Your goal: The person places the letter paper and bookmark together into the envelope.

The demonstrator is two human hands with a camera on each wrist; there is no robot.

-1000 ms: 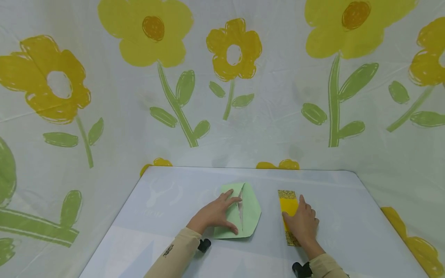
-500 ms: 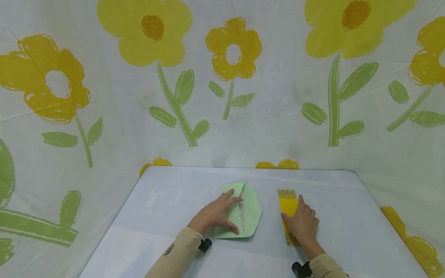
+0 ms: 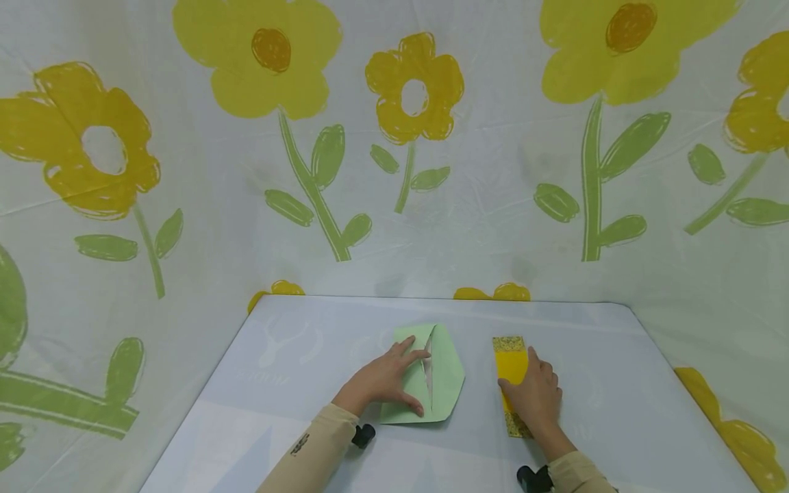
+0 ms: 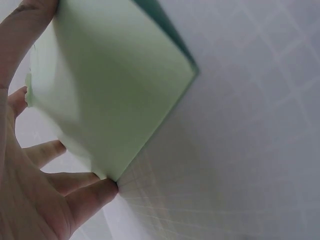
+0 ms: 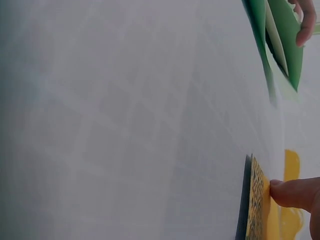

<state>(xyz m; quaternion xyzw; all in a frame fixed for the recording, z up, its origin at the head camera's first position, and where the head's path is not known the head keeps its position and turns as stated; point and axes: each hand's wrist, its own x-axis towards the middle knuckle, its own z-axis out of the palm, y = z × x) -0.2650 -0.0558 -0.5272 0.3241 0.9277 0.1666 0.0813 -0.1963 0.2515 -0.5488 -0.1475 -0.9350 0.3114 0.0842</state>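
Observation:
In the head view a pale green paper envelope (image 3: 448, 383) lies on the table, a narrow gap along its middle seam. My left hand (image 3: 385, 375) rests on its left half, fingers and thumb spread. The left wrist view shows fingertips (image 4: 107, 187) touching the edge of the envelope (image 4: 120, 90). To the right lies a flat yellow strip (image 3: 511, 366) with gold-patterned ends. My right hand (image 3: 539, 396) rests over its right side, thumb at the left edge. In the right wrist view the thumb (image 5: 292, 193) touches the yellow strip (image 5: 270, 220); the other fingers are out of sight.
A white table (image 3: 296, 383) carries both things, with its far edge (image 3: 394, 298) against a hanging cloth (image 3: 487, 178) printed with yellow flowers. Small black devices (image 3: 364, 435) sit at the wrists.
Both hands stay almost in place on the envelope and the yellow strip. Only tiny shifts show.

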